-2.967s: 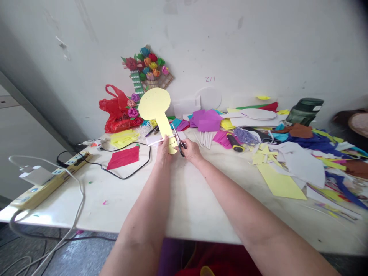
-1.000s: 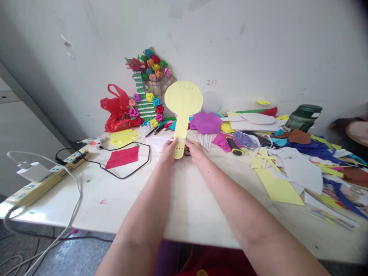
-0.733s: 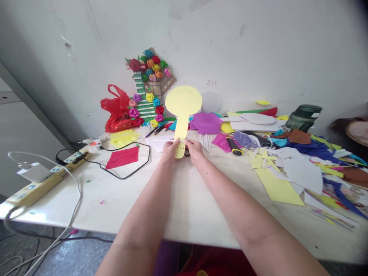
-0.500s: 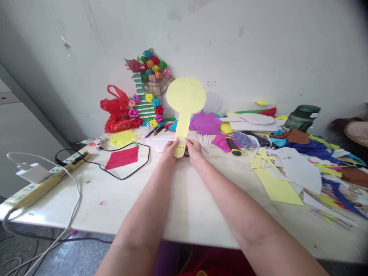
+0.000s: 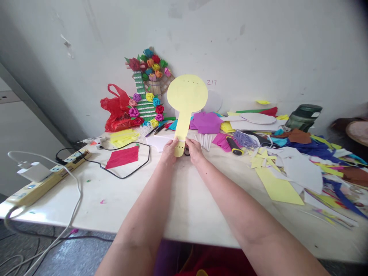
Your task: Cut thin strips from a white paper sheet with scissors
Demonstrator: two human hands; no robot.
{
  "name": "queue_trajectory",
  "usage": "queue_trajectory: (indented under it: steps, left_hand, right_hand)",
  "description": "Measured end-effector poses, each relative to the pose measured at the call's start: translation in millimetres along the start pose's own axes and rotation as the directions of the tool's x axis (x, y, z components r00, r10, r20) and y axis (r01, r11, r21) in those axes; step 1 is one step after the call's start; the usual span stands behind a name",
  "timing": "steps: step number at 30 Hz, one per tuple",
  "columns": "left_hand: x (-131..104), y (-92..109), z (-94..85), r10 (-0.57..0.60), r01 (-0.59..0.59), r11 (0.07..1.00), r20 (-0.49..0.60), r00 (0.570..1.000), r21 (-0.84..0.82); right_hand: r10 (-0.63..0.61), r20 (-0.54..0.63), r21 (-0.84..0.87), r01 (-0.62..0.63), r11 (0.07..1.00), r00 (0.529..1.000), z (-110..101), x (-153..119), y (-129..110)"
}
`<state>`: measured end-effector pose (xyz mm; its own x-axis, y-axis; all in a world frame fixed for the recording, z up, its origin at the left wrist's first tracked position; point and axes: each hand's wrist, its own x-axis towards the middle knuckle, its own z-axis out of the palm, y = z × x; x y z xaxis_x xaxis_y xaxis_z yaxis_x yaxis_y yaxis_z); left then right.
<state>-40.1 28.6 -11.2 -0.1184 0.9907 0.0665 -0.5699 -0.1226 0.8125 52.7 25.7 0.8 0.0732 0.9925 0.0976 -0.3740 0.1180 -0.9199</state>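
Observation:
A pale yellow paper cutout (image 5: 187, 94) stands upright above the table, with a wide oval top and a long narrow stem. A row of small dots runs near its top edge, and more dots mark the rounded lower end. My left hand (image 5: 169, 150) pinches the stem's left edge near the bottom. At the opposite edge, my right hand (image 5: 194, 150) grips the stem with thumb and fingers. Behind the cutout's left side lies a white sheet (image 5: 159, 143). White sticks (image 5: 206, 142) rest just beyond my right hand.
Paper flowers on a green guitar shape (image 5: 143, 103) lean against the wall beside a red plastic bag (image 5: 116, 109). Red crepe paper (image 5: 123, 156) and a power strip (image 5: 54, 178) lie left. A yellow-black cutter (image 5: 234, 146), paper scraps (image 5: 301, 168) and a green bottle (image 5: 304, 117) are right.
The cutout's oval top has risen slightly and appears a little larger, tilting slightly. Both hands keep their grip on the stem in nearly the same place.

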Motion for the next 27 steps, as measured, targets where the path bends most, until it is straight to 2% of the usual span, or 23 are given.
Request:
queue_trajectory:
  steps: [9, 18, 27]
  left_hand:
    - [-1.5, 3.5, 2.2, -0.012, 0.013, 1.0, -0.05, 0.999, 0.016]
    - [0.9, 1.4, -0.2, -0.007, 0.008, 1.0, -0.056, 0.998, 0.016]
    - [2.7, 0.7, -0.1, 0.017, -0.015, 0.999, -0.085, 0.996, 0.029]
  right_hand:
    - [0.034, -0.026, -0.015, -0.034, 0.999, 0.999, -3.7, -0.4, -5.4]
    - [0.063, 0.015, -0.002, -0.063, 0.998, 0.998, -8.8, 8.5, 4.7]
    - [0.053, 0.05, 0.008, -0.053, 0.999, 0.997, -6.9, 5.1, 3.0]
